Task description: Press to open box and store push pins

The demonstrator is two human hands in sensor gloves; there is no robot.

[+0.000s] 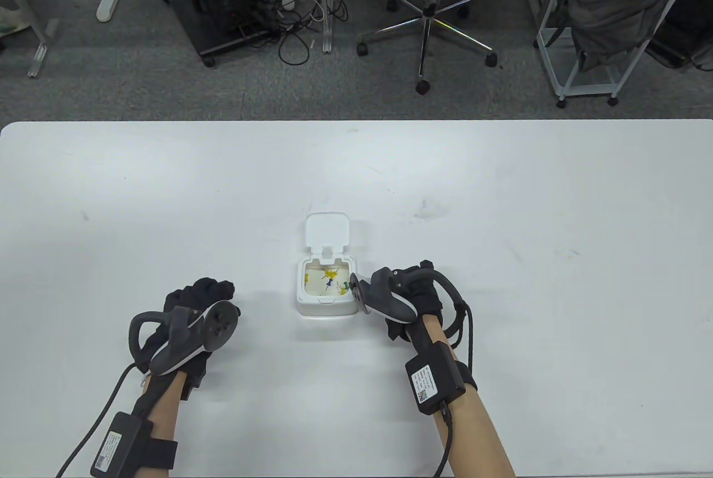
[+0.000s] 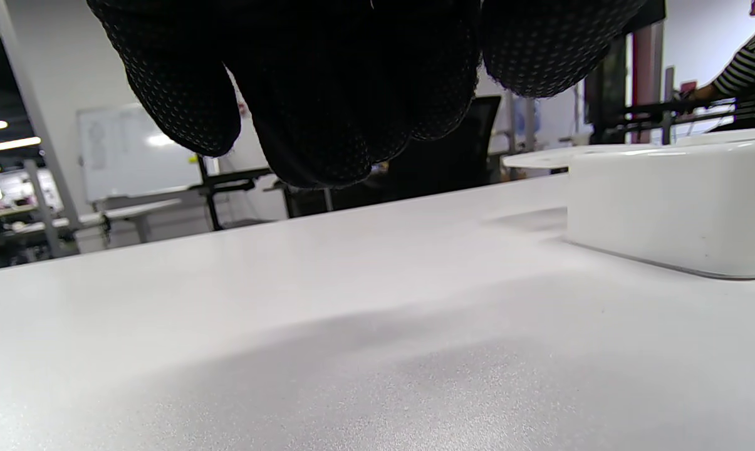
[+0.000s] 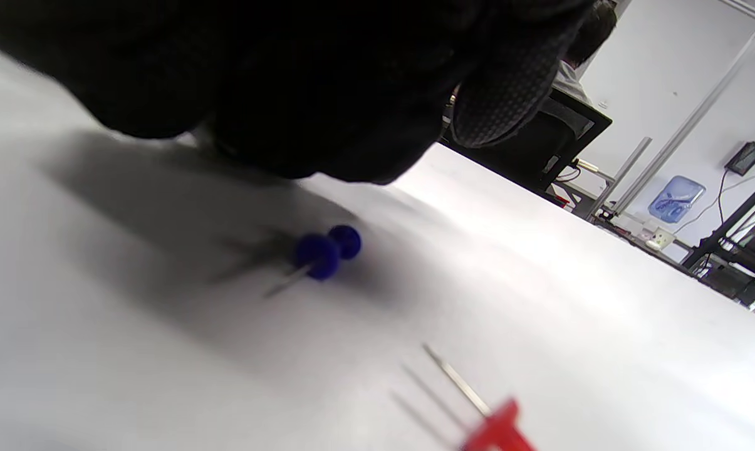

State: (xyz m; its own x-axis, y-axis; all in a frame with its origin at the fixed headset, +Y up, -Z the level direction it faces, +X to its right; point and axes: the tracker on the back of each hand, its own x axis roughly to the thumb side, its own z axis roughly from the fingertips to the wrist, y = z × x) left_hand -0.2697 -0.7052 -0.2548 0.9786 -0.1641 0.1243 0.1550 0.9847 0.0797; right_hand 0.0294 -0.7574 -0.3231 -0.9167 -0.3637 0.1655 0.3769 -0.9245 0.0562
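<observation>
Just left of right grip [image 1: 415, 300]: box [image 1: 326, 287]

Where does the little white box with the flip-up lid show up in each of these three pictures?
Table view: the white box sits at the centre, lid open, between the two hands.
Left wrist view: the box's side wall fills the right edge.
Right wrist view: not in it; only loose pins.
Shared landmark: the white table, also and.

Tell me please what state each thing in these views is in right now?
Box: upright on the table, lid flipped open.
Push pins in box: loose inside.
Blue push pin: on its side on the table.
Red push pin: lying on the table.
Left hand: holds nothing.
Right hand: beside the box, fingers hidden.
</observation>
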